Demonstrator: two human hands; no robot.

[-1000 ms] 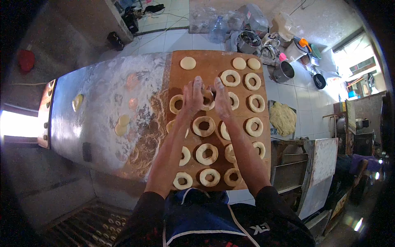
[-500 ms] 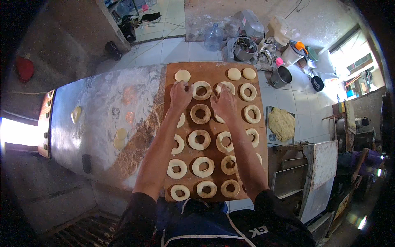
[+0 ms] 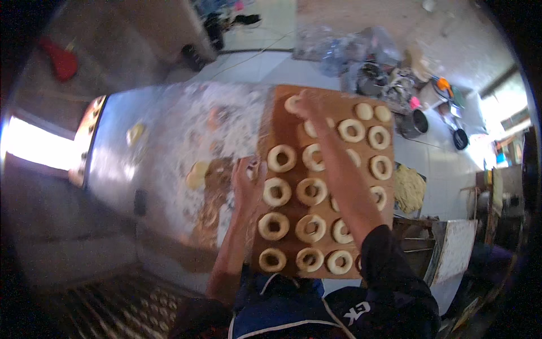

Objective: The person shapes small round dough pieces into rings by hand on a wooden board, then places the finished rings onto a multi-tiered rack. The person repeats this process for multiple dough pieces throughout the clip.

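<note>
My right hand (image 3: 307, 106) reaches to the far left corner of a brown board (image 3: 287, 127), its fingers at a pale dough disc (image 3: 292, 104) and partly covering it. Smeared by motion, those fingers do not show clearly. My left hand (image 3: 246, 179) is over the floury table beside the board's left edge, fingers curled around something pale that I cannot make out. Rows of dough rings (image 3: 272, 159) cover most of the board, some hidden under my right forearm. Two uncut dough discs (image 3: 363, 111) lie at the far right.
The floury table (image 3: 169, 116) extends left, bearing a dough piece (image 3: 196, 175) and another pale piece (image 3: 135, 134). Right of the board sits a large dough mass (image 3: 410, 189). Beyond are a metal pot (image 3: 416, 123) and a black pan (image 3: 460, 139) on the tiled floor.
My left hand has moved off the board, nearer me and over the table. My right hand has gone from a ring farther right to the far left disc. The whole view has shifted.
</note>
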